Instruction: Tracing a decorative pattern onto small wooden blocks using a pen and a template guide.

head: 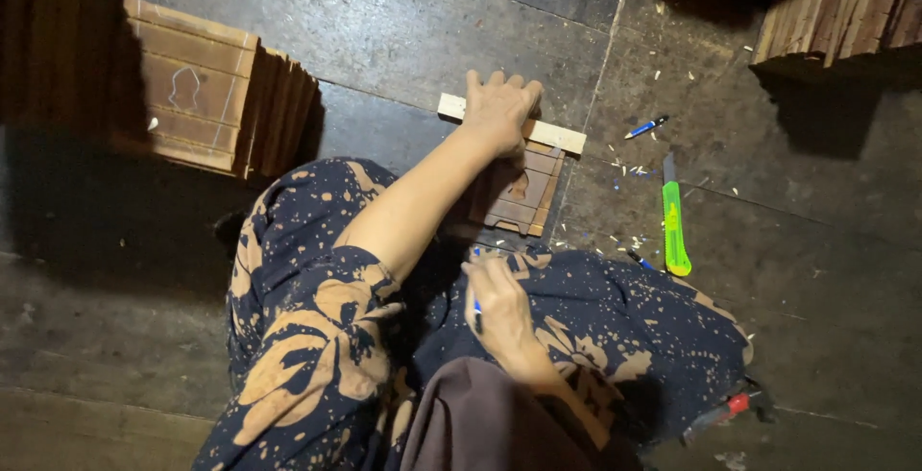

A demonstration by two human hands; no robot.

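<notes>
My left hand (499, 111) reaches forward and presses down on a pale wooden strip (557, 135) that lies across the top of a small brown wooden panel (523, 197) on the dark floor. The panel has ruled lines and a small outline drawn on it. My right hand (497, 310) rests near my lap, fingers closed around a blue pen (476, 304), of which only a short part shows. My legs, in dark cloth with an orange flower pattern, are folded on either side of the panel.
A green utility knife (674, 221) and a blue pen (646, 127) lie on the floor to the right among pale wood shavings. Stacks of brown wooden slats stand at the upper left (206, 96) and upper right (845, 10). A red-and-black tool (728, 408) lies at lower right.
</notes>
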